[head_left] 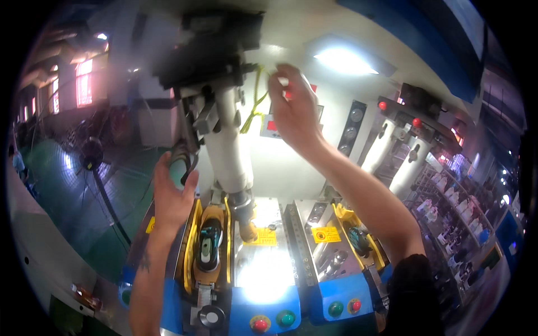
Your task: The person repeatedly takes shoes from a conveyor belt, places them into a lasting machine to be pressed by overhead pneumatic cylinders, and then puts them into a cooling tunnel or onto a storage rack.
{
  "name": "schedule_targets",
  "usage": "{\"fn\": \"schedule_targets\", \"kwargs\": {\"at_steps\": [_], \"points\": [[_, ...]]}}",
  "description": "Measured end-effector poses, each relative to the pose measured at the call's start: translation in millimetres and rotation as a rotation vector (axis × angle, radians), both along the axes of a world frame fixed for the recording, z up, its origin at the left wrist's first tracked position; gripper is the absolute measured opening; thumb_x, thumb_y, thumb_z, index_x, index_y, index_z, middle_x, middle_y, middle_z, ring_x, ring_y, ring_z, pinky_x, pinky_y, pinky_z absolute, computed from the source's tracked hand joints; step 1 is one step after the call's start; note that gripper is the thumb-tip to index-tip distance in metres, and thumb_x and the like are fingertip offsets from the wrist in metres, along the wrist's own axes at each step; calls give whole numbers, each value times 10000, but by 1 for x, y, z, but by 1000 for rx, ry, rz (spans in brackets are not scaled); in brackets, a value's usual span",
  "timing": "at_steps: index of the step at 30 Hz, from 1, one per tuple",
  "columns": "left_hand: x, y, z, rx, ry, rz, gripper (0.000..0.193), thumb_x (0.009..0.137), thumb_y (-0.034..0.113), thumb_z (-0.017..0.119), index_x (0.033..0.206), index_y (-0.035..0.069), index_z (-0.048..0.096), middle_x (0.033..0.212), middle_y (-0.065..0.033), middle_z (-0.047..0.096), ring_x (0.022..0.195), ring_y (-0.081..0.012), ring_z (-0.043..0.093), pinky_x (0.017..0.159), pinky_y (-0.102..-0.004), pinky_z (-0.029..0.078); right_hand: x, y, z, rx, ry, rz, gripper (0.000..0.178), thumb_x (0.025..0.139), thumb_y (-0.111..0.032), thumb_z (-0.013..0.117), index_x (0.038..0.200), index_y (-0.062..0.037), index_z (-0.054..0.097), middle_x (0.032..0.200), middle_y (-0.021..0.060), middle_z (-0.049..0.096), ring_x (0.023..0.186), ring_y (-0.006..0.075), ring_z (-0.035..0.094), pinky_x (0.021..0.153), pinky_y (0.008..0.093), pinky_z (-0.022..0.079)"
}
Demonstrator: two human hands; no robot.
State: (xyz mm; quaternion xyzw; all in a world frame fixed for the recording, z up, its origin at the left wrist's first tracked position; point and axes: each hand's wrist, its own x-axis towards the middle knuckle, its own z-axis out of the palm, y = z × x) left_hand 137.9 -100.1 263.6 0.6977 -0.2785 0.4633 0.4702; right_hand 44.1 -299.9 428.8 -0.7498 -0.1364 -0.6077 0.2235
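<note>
My left hand (175,199) is raised on the left, its fingers and thumb curved round a dark shoe (180,166) with a pale green patch. The shoe is beside the machine's white column (227,145). Higher and to the right, my right hand (296,109) is closed, fingers curled together. Just left of its fingertips a yellow-green cord (255,106) hangs down by the black machine head (210,50). Whether the fingers grip the cord or something small, I cannot tell. Below my left hand, a dark and teal shoe (210,246) sits between yellow side plates.
Another shoe (358,239) lies in a yellow holder at the right station. Blue front panels carry a red button (259,325) and a green button (286,318). A second white machine column (409,171) stands to the right. A fan (91,154) and a shoe rack (454,224) are farther off.
</note>
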Motion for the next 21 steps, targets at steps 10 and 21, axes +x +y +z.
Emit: {"fn": "schedule_targets", "kwargs": {"at_steps": [10, 21], "points": [[13, -25, 24, 203, 267, -418, 406, 996, 256, 435, 768, -73, 505, 646, -245, 468, 578, -406, 471, 542, -429, 353, 45, -32, 52, -661, 315, -383, 112, 779, -31, 610, 889, -51, 617, 880, 65, 610, 797, 228, 637, 601, 340, 551], [20, -31, 10, 220, 195, -218, 338, 980, 266, 459, 856, -29, 569, 693, -272, 564, 690, -474, 552, 611, -509, 425, 45, -42, 67, -890, 437, -571, 205, 1003, -225, 429, 1007, -38, 512, 658, 18, 510, 566, 121, 478, 503, 310, 410]]}}
